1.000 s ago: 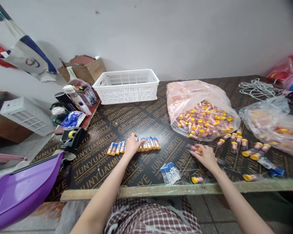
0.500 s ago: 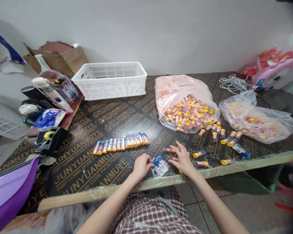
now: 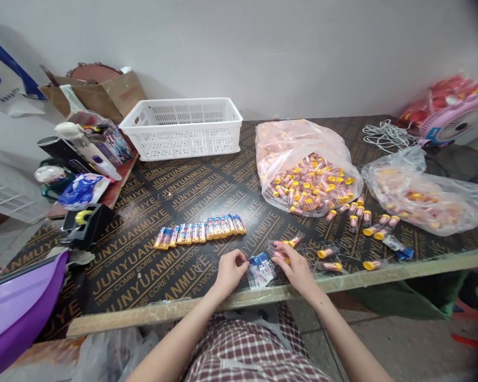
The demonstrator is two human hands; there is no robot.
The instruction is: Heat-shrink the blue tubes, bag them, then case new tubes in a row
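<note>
My left hand [image 3: 231, 269] is closed in a pinch at the left edge of a small stack of blue-and-clear printed packets [image 3: 260, 269]; whether it grips one is too small to tell. To the right of the packets, my right hand [image 3: 292, 265] has its thumb and fingers closed around a small yellow-capped tube [image 3: 281, 257]. Another tube [image 3: 297, 239] lies just beyond its fingertips. Beyond my left hand stretches a row of blue-and-orange wrapped tubes [image 3: 201, 231]. Several loose yellow-capped tubes [image 3: 331, 266] lie right of my right hand.
A white basket [image 3: 189, 142] stands at the back. Right of it lie an open bag of capped tubes [image 3: 308, 180] and a second bag [image 3: 426, 199]. A tape dispenser [image 3: 85, 225] and purple object [image 3: 24, 318] are at left, a pink fan [image 3: 456, 124] at right.
My right hand has drawn its spread fingers together on a tube and moved slightly left. The camera view has shifted slightly. My left hand stays beside the packets.
</note>
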